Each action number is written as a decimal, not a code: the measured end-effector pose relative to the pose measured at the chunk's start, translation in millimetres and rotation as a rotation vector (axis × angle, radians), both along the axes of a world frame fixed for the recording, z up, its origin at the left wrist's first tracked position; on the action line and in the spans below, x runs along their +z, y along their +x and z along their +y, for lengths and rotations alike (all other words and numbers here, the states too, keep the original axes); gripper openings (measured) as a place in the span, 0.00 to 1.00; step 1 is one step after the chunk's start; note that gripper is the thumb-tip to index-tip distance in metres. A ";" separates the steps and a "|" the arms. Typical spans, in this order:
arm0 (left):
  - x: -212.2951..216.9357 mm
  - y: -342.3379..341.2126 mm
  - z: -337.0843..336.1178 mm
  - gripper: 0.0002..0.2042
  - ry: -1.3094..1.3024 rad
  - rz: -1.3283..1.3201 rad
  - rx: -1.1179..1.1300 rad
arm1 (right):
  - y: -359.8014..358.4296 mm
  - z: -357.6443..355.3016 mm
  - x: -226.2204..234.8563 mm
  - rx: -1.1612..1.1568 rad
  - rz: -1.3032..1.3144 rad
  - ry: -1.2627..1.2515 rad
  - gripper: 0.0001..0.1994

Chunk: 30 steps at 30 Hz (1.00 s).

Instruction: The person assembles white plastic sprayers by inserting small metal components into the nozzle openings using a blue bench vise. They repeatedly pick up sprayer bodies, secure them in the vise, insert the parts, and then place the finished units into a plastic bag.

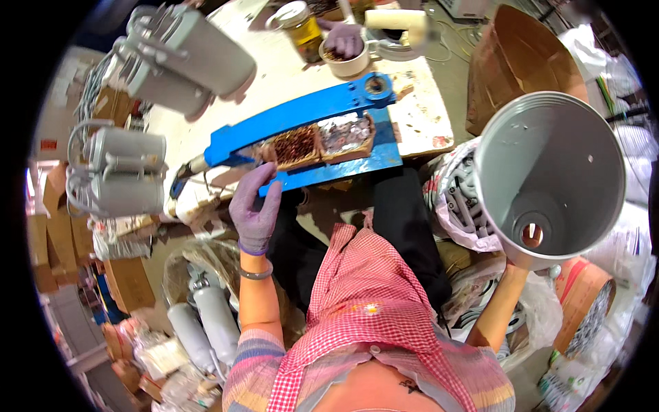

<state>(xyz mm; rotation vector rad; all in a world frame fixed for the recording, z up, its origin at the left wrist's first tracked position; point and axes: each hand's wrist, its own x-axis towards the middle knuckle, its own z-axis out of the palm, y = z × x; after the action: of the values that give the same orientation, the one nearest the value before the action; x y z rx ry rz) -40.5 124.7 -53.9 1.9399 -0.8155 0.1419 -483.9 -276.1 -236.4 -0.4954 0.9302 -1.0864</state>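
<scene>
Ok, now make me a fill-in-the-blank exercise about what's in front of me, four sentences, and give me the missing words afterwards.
1. The purple item on the left hand is a ____.
2. The hand holding the large grey container is the ____ one.
3. The lever tool on the table is painted ____.
4. The reddish-brown pieces lie to the ____ of the silvery pieces.

Missing words: glove; right; blue; left.

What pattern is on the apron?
The apron has red and white checks, best seen in the head view.
</scene>
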 end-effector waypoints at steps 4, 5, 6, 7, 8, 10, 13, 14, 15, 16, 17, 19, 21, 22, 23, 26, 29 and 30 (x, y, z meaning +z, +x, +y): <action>-7.9 -5.5 14.8 0.14 0.053 -0.053 0.021 | -6.0 -14.1 7.7 0.013 0.033 -0.005 0.20; -10.1 -6.3 16.6 0.14 0.036 -0.065 0.018 | -7.4 -16.1 11.0 0.020 0.037 -0.018 0.20; -12.5 -6.7 17.8 0.14 0.022 -0.037 0.017 | -8.8 -17.3 14.5 0.024 0.046 -0.034 0.20; -14.6 -7.4 19.4 0.14 0.013 -0.047 0.010 | -10.4 -17.6 18.6 0.024 0.056 -0.049 0.20; -16.5 -8.0 20.8 0.15 0.007 -0.056 -0.001 | -11.6 -17.3 22.6 0.033 0.069 -0.061 0.20; -19.0 -9.5 25.1 0.16 0.001 -0.123 -0.014 | -13.9 -15.1 32.1 0.042 0.084 -0.081 0.20; -20.4 -11.4 35.3 0.15 -0.022 -0.178 -0.031 | -15.4 -10.6 45.4 0.061 0.109 -0.100 0.20; -20.7 -11.9 39.0 0.15 -0.028 -0.169 -0.029 | -15.5 -9.4 49.7 0.065 0.115 -0.111 0.20; -21.3 -11.9 42.4 0.15 -0.035 -0.162 -0.028 | -14.9 -8.1 52.8 0.071 0.120 -0.115 0.20; -22.0 -12.2 45.6 0.15 -0.047 -0.153 -0.027 | -14.6 -7.3 56.2 0.072 0.125 -0.120 0.20; -22.9 -12.3 48.1 0.15 -0.045 -0.154 -0.020 | -13.7 -6.7 58.7 0.080 0.131 -0.127 0.20; -24.8 -12.6 52.1 0.15 -0.052 -0.148 -0.013 | -11.8 -6.2 63.4 0.089 0.138 -0.138 0.20; -26.5 -13.1 54.7 0.15 -0.065 -0.133 -0.008 | -9.7 -6.1 67.0 0.097 0.146 -0.149 0.20; -27.1 -13.3 55.6 0.15 -0.074 -0.126 -0.007 | -8.8 -5.9 68.5 0.100 0.146 -0.151 0.20; -27.6 -13.5 56.4 0.15 -0.084 -0.126 -0.011 | -7.6 -6.1 69.7 0.103 0.148 -0.157 0.20; -28.3 -14.7 58.1 0.15 -0.083 -0.118 0.007 | -5.5 -5.4 72.8 0.113 0.155 -0.165 0.20; -28.4 -17.3 59.7 0.15 -0.091 -0.116 0.011 | -4.1 -4.1 74.3 0.118 0.155 -0.168 0.20; -28.3 -18.4 60.4 0.15 -0.095 -0.123 0.005 | -4.2 -3.3 74.7 0.119 0.155 -0.167 0.20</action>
<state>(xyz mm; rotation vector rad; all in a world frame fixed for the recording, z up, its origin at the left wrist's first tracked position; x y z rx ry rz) -58.9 185.1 -82.2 1.8579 -0.8689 0.2998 -488.1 -279.5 -161.8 -0.7722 0.9371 -1.0319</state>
